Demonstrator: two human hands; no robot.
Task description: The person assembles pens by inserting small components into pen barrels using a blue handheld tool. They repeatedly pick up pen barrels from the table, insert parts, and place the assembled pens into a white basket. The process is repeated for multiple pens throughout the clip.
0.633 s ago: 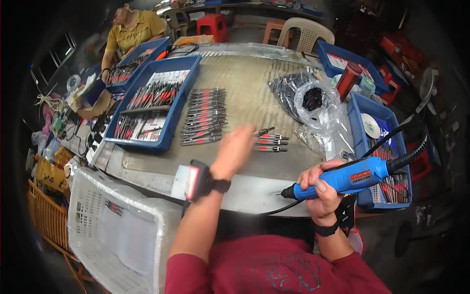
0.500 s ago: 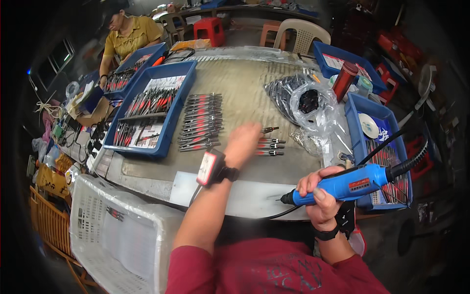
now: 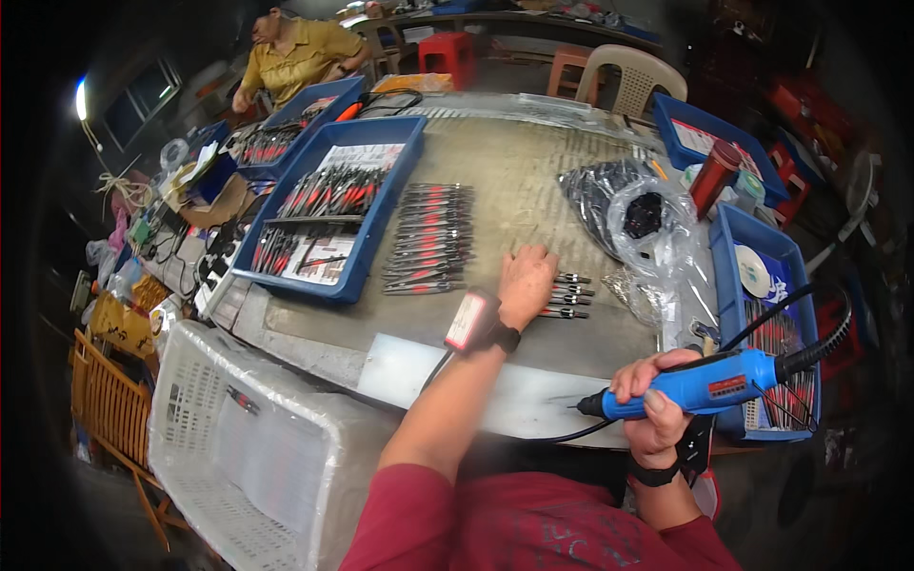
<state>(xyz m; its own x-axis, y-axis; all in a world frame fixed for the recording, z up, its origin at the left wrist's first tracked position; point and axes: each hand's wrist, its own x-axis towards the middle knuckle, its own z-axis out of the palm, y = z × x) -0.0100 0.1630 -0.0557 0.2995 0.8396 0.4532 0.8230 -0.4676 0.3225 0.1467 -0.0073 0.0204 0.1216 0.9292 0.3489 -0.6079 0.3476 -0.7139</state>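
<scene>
My left hand (image 3: 529, 284) lies palm down on the table, fingers forward and a little apart, over the left ends of a few slim black-and-red pen-shaped tools (image 3: 569, 301). Whether it presses on them is hidden beneath the palm. A neat column of the same tools (image 3: 430, 238) lies to its left. My right hand (image 3: 655, 404) is wrapped around a blue electric screwdriver (image 3: 705, 383), held level at the table's near edge. Its bit points left, above a white translucent sheet (image 3: 514, 395). A black coiled cord leaves its back end.
Left stands a blue tray (image 3: 386, 228) of such tools; right, another blue tray (image 3: 762, 228). Clear plastic bags (image 3: 657, 214) with dark parts and a red cylinder (image 3: 716, 176) stand near it. A white crate (image 3: 328, 428) is at lower left. Across the table sits a person in yellow (image 3: 300, 57).
The view has swung left, so the table appears farther right. A tool that lay slanted beside my left hand now lies in line with the others. The seated person's arms have shifted.
</scene>
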